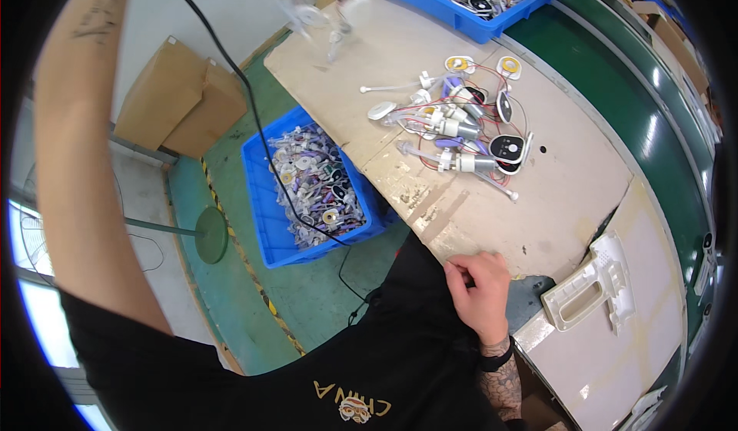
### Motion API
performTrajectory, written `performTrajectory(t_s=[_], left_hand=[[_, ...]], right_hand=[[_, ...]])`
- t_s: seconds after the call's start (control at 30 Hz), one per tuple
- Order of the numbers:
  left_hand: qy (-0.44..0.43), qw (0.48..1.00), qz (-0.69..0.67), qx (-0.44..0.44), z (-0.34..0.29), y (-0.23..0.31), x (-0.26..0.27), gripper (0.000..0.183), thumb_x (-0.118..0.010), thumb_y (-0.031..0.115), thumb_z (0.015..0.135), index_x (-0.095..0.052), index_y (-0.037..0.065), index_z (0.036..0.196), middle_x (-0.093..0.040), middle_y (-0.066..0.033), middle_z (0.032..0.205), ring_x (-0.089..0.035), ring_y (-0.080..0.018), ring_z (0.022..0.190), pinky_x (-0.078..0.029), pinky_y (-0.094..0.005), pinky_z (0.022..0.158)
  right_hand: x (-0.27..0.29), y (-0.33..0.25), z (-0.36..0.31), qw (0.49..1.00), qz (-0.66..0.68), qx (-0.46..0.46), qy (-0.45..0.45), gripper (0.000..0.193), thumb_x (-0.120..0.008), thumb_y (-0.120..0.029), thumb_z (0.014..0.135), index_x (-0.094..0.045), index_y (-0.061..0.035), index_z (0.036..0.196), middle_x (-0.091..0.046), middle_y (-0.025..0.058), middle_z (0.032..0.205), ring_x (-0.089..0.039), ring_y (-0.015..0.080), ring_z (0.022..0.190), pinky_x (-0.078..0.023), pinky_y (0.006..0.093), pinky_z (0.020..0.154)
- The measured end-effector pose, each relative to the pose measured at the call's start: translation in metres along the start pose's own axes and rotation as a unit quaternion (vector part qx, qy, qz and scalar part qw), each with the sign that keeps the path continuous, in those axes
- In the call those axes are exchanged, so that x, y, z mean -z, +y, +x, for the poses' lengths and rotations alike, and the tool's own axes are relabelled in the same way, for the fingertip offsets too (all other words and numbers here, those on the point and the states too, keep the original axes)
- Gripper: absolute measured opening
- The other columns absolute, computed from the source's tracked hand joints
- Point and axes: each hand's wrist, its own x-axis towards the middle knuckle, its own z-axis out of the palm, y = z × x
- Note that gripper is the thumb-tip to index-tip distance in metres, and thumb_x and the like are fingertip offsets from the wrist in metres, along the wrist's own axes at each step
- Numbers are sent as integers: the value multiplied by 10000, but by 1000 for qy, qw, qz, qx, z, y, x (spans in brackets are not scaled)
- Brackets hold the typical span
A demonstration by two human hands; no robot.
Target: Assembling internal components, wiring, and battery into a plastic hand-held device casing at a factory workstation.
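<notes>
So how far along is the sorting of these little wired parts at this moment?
Done: the floor bin is heaped with bagged parts, and so is the far bin. In hand: nothing clear; the right hand rests curled at the table edge, the left arm is raised with its hand out of view. Left: a tangled pile of loose parts on the table.

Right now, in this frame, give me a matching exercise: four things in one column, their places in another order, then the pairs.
Things:
1. blue bin of parts
2. cardboard box
3. right hand
4. cream plastic housing

Places:
A. at the table's near edge
B. on the lower board at right
C. on the floor beside the table
D. on the floor by the wall

Pairs: 1-C, 2-D, 3-A, 4-B
</notes>
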Motion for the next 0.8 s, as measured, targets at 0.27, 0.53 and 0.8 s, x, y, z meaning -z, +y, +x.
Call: performTrajectory(t_s=[0.27,0.53,0.8], left_hand=[[-46,993,-107,-13,-67,-51,-226,252,-669,114,781,-716,-13,993,-703,-122,770,-638,-196,633,-513,-361,564],[0,993,118,5,-151,-28,-323,361,-707,141,796,-584,16,1112,-646,-303,1224,-616,-460,1175,-521,-544,940],[-264,957,99,-62,-154,-48,-334,951,-823,329,707,-414,-3,1499,-615,-315,1338,-603,-414,1257,-504,-459,1052]], right_hand=[[0,-3,2,999,-19,11,-31,53,-781,-83,833,-733,-99,851,-631,-28,668,-564,182,598,-375,356,656],[-1,-5,9,998,-44,-4,-47,78,-785,-47,820,-722,-83,849,-599,4,633,-538,192,570,-376,345,644],[-5,-2,10,995,-68,-17,-76,100,-791,-55,815,-728,-95,881,-631,-16,679,-533,190,591,-356,348,630]])
